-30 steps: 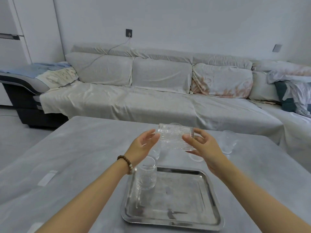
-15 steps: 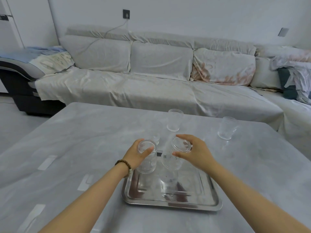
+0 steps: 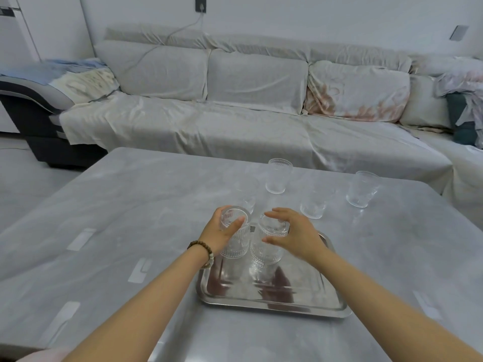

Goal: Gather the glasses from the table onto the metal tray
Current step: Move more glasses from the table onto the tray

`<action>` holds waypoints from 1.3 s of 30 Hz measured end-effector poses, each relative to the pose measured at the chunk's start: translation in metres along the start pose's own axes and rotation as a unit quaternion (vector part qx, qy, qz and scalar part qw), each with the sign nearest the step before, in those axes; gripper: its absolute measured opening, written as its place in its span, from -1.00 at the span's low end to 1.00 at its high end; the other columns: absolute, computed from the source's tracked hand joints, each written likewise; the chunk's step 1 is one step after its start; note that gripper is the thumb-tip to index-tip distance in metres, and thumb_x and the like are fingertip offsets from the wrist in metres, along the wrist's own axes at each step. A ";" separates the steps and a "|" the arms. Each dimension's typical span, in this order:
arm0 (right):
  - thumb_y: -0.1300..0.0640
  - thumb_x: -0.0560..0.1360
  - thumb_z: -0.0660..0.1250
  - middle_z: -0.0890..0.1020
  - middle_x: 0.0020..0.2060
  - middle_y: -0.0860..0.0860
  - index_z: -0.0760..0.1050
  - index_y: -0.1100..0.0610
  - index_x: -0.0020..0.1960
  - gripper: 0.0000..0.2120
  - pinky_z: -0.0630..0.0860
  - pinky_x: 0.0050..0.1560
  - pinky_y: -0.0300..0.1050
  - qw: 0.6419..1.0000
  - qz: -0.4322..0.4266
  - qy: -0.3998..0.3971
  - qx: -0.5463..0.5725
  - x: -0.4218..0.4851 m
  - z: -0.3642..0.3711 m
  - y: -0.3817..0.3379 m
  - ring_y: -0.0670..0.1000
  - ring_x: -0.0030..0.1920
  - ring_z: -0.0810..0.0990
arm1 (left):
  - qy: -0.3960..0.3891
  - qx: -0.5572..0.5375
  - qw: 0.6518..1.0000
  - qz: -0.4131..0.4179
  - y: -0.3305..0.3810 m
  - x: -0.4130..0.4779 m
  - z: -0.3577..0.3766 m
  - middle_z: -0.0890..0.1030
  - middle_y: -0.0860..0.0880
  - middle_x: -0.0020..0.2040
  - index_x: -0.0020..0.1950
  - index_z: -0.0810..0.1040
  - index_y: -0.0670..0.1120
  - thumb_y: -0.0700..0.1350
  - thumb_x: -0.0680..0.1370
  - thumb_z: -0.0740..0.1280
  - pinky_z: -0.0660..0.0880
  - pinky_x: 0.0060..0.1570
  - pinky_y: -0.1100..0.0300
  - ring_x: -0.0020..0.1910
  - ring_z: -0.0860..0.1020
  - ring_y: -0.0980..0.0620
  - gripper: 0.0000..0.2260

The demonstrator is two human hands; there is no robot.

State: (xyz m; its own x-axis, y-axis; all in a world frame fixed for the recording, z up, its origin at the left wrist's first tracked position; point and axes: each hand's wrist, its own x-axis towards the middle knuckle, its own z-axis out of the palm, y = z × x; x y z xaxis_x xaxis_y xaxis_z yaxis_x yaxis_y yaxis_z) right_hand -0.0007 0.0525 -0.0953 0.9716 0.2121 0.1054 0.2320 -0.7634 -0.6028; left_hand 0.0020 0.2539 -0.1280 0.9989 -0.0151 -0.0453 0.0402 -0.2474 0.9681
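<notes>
Head view: two ribbed glasses stand side by side at the far left of the tray (image 3: 271,301), which lies on the desk (image 3: 130,205). The left hand (image 3: 219,233) wraps the left glass (image 3: 234,239), fingers closed round its upper wall. The right hand (image 3: 295,233) cups the right glass (image 3: 268,244) at the rim, fingers spread and curved; whether it grips or is letting go I cannot tell.

Both glasses are upright, long axes vertical, mouths up. They stand nearly touching, so a careless release could knock one against the other, or tip the left one over the tray's edge.

Four more glasses wait upright on the desk beyond the tray: one (image 3: 278,176) far, one (image 3: 362,189) to the right, one (image 3: 313,205) nearer, and a faint one (image 3: 247,194) behind the left hand.
</notes>
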 end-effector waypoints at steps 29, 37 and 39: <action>-0.09 0.48 0.34 0.51 0.30 -0.04 0.45 -0.01 0.24 -0.63 0.50 0.15 -0.11 0.901 0.140 -0.022 0.410 0.070 -0.018 0.018 0.01 0.26 0.51 | 0.032 0.053 0.998 -0.014 0.033 0.088 -0.030 0.35 -0.03 0.42 0.42 0.25 -0.05 0.15 0.44 0.33 0.34 0.14 0.17 0.34 0.38 -0.03 -0.38; -0.10 0.48 0.33 0.37 0.43 0.09 0.26 0.18 0.47 -0.34 0.50 0.11 -0.07 0.810 0.252 -0.103 0.519 0.123 0.024 0.039 0.13 0.31 0.46 | -0.062 0.162 0.985 -0.016 0.035 0.139 -0.006 0.25 -0.04 0.47 0.48 0.14 -0.04 0.13 0.32 0.48 0.28 0.33 0.11 0.40 0.31 -0.02 -0.16; -0.10 0.47 0.34 0.40 0.40 0.07 0.28 0.20 0.45 -0.34 0.52 0.07 -0.09 0.797 0.261 -0.103 0.536 0.128 0.033 0.041 0.09 0.25 0.48 | -0.068 0.172 0.983 -0.012 0.032 0.146 -0.002 0.29 -0.04 0.45 0.47 0.16 -0.03 0.13 0.29 0.50 0.31 0.33 0.11 0.37 0.34 -0.01 -0.14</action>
State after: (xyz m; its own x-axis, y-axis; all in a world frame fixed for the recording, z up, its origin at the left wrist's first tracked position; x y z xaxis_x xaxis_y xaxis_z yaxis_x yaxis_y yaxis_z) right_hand 0.1321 0.0680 -0.1324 0.8688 0.2162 -0.4456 -0.4811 0.1547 -0.8629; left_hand 0.1488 0.2460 -0.1033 0.9842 -0.1285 -0.1222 0.0292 -0.5624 0.8264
